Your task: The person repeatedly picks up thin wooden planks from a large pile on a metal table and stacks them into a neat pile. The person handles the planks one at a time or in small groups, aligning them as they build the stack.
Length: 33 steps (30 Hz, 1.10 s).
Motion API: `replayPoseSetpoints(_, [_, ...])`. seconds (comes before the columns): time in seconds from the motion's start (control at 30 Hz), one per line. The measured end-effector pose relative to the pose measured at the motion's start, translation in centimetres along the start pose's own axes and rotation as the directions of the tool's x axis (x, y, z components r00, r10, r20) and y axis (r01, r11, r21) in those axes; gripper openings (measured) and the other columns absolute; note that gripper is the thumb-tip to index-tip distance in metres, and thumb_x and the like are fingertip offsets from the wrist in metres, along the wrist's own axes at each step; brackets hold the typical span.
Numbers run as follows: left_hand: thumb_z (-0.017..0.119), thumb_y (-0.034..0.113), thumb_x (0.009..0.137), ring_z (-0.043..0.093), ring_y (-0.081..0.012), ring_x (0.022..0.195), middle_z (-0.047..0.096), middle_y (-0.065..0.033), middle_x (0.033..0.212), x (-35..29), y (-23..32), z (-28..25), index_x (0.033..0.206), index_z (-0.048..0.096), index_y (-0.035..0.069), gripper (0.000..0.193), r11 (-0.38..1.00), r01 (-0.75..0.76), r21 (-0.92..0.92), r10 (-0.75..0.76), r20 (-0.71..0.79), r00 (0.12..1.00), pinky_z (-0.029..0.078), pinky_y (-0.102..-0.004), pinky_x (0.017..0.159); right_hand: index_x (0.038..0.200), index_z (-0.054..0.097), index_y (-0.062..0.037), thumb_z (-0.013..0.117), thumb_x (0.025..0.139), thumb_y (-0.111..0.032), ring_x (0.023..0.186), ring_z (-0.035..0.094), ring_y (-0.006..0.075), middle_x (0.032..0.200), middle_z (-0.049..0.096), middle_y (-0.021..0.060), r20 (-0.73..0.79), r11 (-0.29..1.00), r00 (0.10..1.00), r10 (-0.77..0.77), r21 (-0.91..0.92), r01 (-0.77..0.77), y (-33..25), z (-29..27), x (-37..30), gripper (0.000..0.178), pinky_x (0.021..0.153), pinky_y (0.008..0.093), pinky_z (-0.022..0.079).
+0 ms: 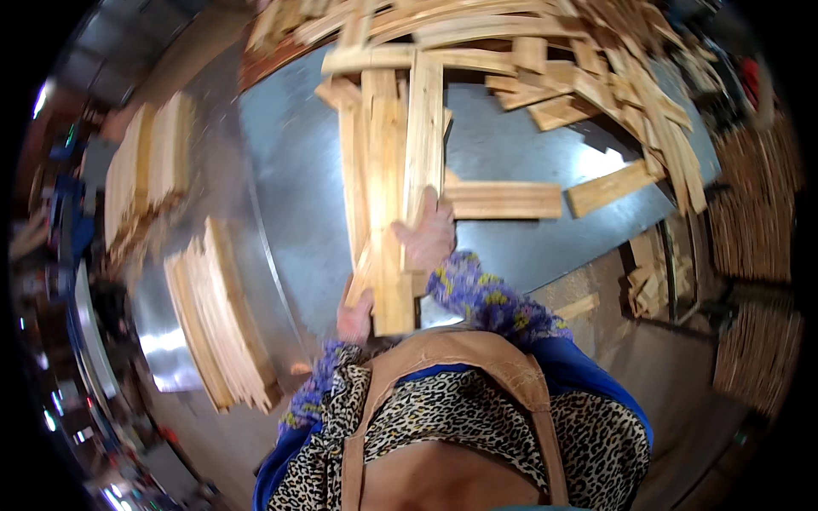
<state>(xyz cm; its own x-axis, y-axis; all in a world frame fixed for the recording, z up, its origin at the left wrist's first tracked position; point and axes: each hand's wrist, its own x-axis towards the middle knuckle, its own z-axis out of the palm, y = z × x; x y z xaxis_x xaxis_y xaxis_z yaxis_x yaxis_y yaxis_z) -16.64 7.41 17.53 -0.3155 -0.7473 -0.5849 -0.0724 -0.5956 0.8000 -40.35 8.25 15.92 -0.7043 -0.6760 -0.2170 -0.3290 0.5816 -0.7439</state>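
Several pale wooden boards lie lengthwise in front of me on a grey metal tabletop [298,162]. My right hand [429,237] grips the near end of a narrow wooden board [423,128], its thumb pointing left across the wood. Lower and to the left, my left hand [354,318] is closed at the near end of another wooden board [361,268]; part of its grip is hidden. Between the two hands a longer wooden board [388,187] reaches closest to my body. A short wooden board [503,200] lies crosswise to the right of my right hand.
A jumbled heap of boards [588,81] covers the table's far and right sides. One loose board [613,187] lies near the right edge. Neat board stacks stand at left, one nearer [223,319], one farther [149,166]. Wood scraps [656,277] sit low at right, beside tall stacks [754,204].
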Motion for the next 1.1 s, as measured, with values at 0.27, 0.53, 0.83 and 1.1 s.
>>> replayPoseSetpoints(0.27, [0.076,0.026,0.097,0.062,-0.0381,0.14,0.061,-0.0294,0.152,0.6,0.7,-9.3,0.157,0.049,-0.006,0.073,0.792,-0.161,0.589,0.241,-0.06,0.969,0.047,-0.0421,0.117,0.163,0.04,-0.0026,0.086,0.082,-0.041,0.138,0.054,0.0482,0.145,0.056,0.0346,0.034,0.945,0.99,-0.136,-0.295,0.14,-5.4,-1.5,1.3,0.101,0.12,0.0492,0.045])
replayPoseSetpoints(0.53, [0.069,0.03,0.101,0.068,-0.0333,0.129,0.068,-0.0238,0.144,-2.6,1.2,-10.1,0.151,0.059,-0.003,0.06,0.781,-0.356,0.513,0.395,0.036,0.918,0.052,-0.0396,0.111,0.165,0.036,-0.003,0.081,0.083,-0.046,0.142,0.049,0.0455,0.151,0.051,0.0295,0.083,0.922,0.997,-0.003,-0.386,0.035,-10.8,0.8,-9.5,0.102,0.12,0.0491,0.045])
replayPoseSetpoints(0.83, [0.069,0.028,0.102,0.068,-0.0319,0.132,0.067,-0.0267,0.144,-3.0,1.4,-10.2,0.153,0.054,-0.006,0.063,0.888,-0.354,0.293,0.3,0.213,0.93,0.051,-0.0367,0.113,0.164,0.03,-0.0017,0.085,0.078,-0.044,0.132,0.059,0.0474,0.141,0.057,0.0318,0.149,0.89,0.974,0.172,-0.448,-0.089,-7.9,2.3,-12.2,0.11,0.112,0.0504,0.05])
replayPoseSetpoints(1.1, [0.073,0.014,0.092,0.071,-0.0243,0.101,0.075,-0.0177,0.116,-1.9,6.5,-7.4,0.147,0.056,-0.01,0.062,0.991,-0.125,-0.047,0.134,0.292,0.947,0.058,-0.0362,0.091,0.164,0.034,0.0047,0.083,0.081,-0.045,0.144,0.053,0.046,0.152,0.054,0.0357,0.288,0.968,0.958,0.016,-0.243,0.056,-13.6,1.3,-21.4,0.109,0.121,0.0464,0.043])
